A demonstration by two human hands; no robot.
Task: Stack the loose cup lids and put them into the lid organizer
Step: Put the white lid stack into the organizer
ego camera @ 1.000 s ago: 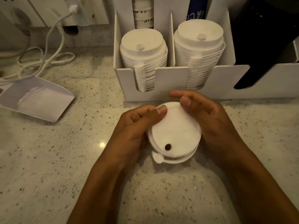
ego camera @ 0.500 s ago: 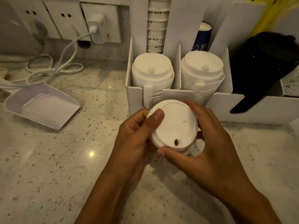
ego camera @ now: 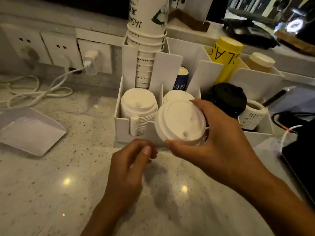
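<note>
Counter (ego camera: pixel 51 184): pale speckled stone.
Lid organizer (ego camera: pixel 122 128): white, divided; left slot holds stacked lids (ego camera: pixel 139 106).
Paper cups (ego camera: pixel 148 23): tall stack, lettering reads "JASM", cut off.
Yellow cup (ego camera: pixel 225 55): letters "AS" visible.
Right hand (ego camera: pixel 219 143): grip closed around lid stack (ego camera: pixel 180 121), above organizer's right slot.
Left hand (ego camera: pixel 131 160): loosely curled, empty.

right lid stack (ego camera: pixel 177 96) mostly hidden, scoop (ego camera: pixel 29 130) cropped
</note>
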